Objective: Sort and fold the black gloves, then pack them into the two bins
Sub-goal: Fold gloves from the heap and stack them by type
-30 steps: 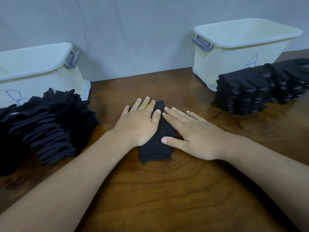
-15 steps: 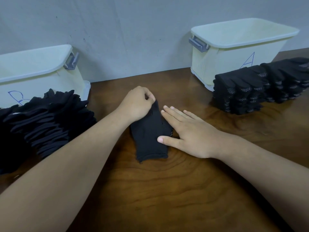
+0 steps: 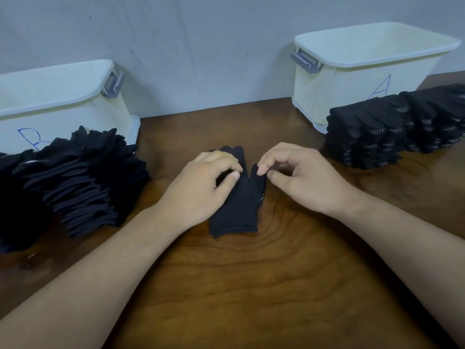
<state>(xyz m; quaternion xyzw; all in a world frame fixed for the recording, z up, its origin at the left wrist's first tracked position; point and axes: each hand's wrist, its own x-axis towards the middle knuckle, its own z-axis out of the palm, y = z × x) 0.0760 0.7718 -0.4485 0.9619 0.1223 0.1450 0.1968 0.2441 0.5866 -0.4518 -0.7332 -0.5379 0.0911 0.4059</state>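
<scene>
Glove: one black glove (image 3: 236,205) lay flat in the middle of the table (image 3: 251,285), with its cuff toward the person and its fingers pointing to the wall (image 3: 201,46); small white dots showed along its right edge.
Left hand: the left hand (image 3: 201,187) lay over the left half of the glove, with fingers bent down onto the glove's fingers and the thumb pressed on its palm, gripping the cloth.
Right hand: the right hand (image 3: 299,177) was curled, and its forefinger and thumb pinched the tip of the glove's thumb part.
Left side: a leaning pile of plain gloves (image 3: 83,182) stood near the left forearm. It was in front of the bin marked B (image 3: 63,96) and covered part of the letter.
Right side: a stack of dotted gloves (image 3: 372,137) stood in front of the bin marked A (image 3: 352,71) and hid its lower right corner.
Bins: both were cream with grey handles and stood against the wall, well apart; their bottoms could not be seen.
Edges: the table's far edge met the wall between the two bins.
Open room: bare wood showed beyond the glove up to the wall, on each side of the glove before the pile and the stack, and in a wide stretch between the forearms.
</scene>
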